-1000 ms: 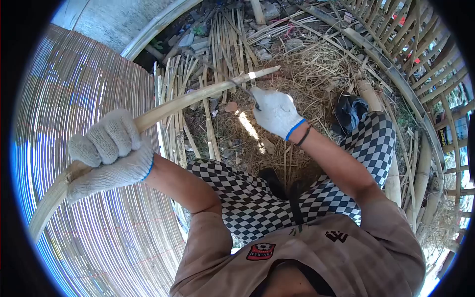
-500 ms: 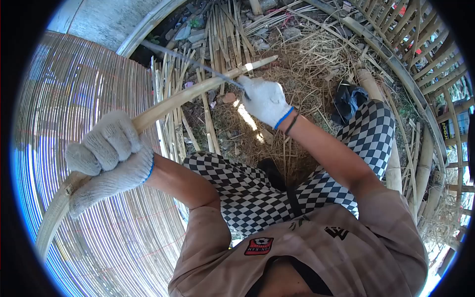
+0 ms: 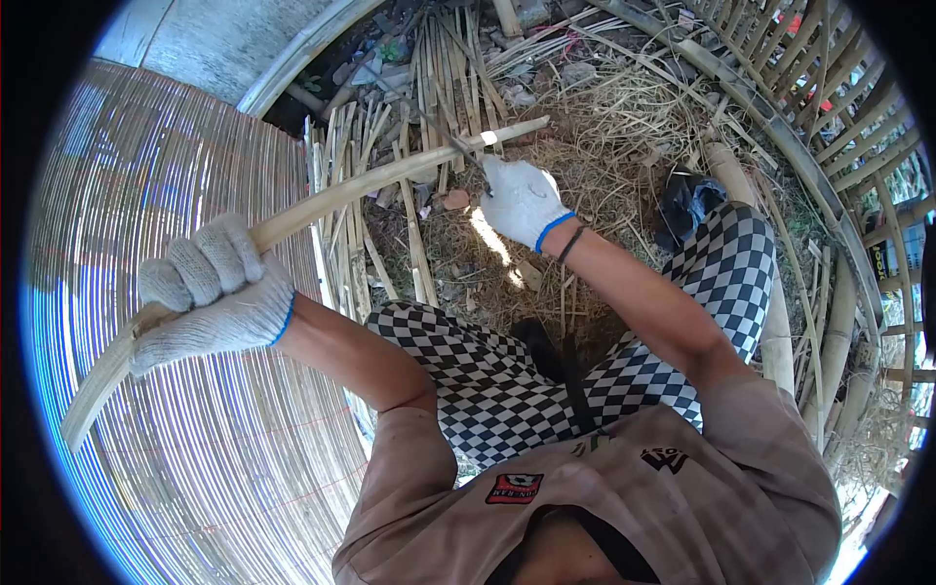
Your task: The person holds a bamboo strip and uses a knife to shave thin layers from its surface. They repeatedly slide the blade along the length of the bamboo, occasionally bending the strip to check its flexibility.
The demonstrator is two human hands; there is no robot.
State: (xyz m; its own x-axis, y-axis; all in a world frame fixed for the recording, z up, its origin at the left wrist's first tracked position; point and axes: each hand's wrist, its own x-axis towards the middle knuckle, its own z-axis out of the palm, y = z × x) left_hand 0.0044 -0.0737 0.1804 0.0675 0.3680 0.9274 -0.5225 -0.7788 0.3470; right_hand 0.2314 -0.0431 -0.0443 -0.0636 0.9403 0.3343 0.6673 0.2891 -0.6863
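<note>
My left hand [image 3: 210, 288], in a white knit glove with a blue cuff, is closed around a long split bamboo piece [image 3: 351, 190]. The bamboo slants from the lower left up to a pale tip at the upper middle. My right hand [image 3: 526, 202], gloved the same way, grips a long-bladed knife [image 3: 451, 135] whose handle is mostly hidden in the fist. The blade crosses the bamboo near its far end; whether it cuts in cannot be made out. It is partly blurred.
A slatted bamboo screen [image 3: 195, 175] stands at the left. Cut bamboo strips [image 3: 453, 68] and dry shavings [image 3: 634, 107] cover the ground ahead. A black plastic bag [image 3: 687, 205] lies by my right knee. Bamboo lattice fencing [image 3: 848, 107] curves along the right.
The knife blade has swung to a steeper angle and crosses slightly nearer the bamboo's tip. My left hand has shifted a little upward, and the bamboo's lower end has risen.
</note>
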